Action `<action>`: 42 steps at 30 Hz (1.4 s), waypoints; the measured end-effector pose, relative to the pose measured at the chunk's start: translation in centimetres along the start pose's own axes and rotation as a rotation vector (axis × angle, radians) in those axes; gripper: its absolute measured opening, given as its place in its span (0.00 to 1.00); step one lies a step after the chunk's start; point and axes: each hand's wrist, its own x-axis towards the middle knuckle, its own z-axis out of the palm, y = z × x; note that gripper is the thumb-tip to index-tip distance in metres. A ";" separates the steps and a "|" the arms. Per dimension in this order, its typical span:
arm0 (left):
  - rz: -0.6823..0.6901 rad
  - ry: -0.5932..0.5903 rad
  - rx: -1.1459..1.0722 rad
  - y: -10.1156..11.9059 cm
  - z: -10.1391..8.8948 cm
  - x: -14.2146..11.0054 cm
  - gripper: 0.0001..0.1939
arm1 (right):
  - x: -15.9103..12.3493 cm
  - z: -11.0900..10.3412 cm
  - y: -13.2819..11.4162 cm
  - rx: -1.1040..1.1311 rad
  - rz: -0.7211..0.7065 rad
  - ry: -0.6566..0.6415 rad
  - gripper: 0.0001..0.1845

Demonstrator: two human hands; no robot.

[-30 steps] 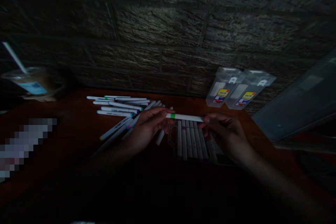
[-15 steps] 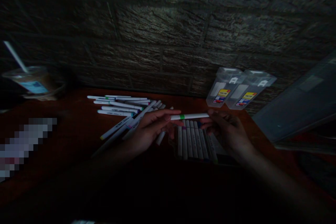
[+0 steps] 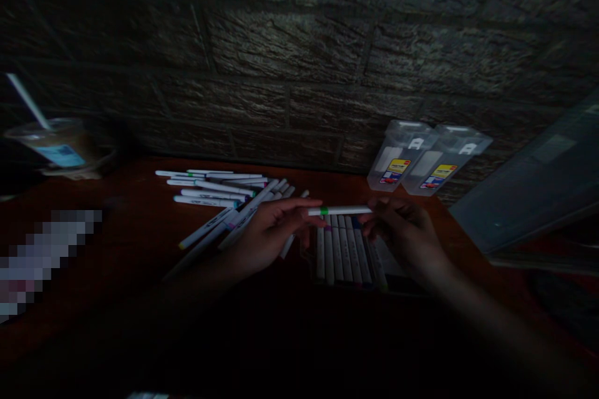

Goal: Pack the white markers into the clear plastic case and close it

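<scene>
A white marker with a green band (image 3: pixel 340 210) is held level between both hands. My left hand (image 3: pixel 266 235) pinches its left end and my right hand (image 3: pixel 406 232) pinches its right end. Just below the marker, a row of several white markers (image 3: pixel 345 254) lies side by side in a low clear case. To the left, a loose pile of white markers (image 3: pixel 219 194) with coloured ends is spread on the reddish-brown table (image 3: pixel 131 249).
Two clear plastic marker cases (image 3: pixel 423 159) with yellow labels lean against the brick wall at the back right. An iced drink cup with a straw (image 3: pixel 53 143) stands at the far left. A grey slanted panel (image 3: pixel 533 193) rises on the right.
The green-banded marker has shifted to the right and slightly down toward the row in the case, carried by both hands. The pile and cases have not moved.
</scene>
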 end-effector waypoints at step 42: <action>0.002 -0.072 0.169 -1.3 1.3 -1.2 0.12 | -2.4 2.2 -0.2 -0.521 -0.294 -0.133 0.02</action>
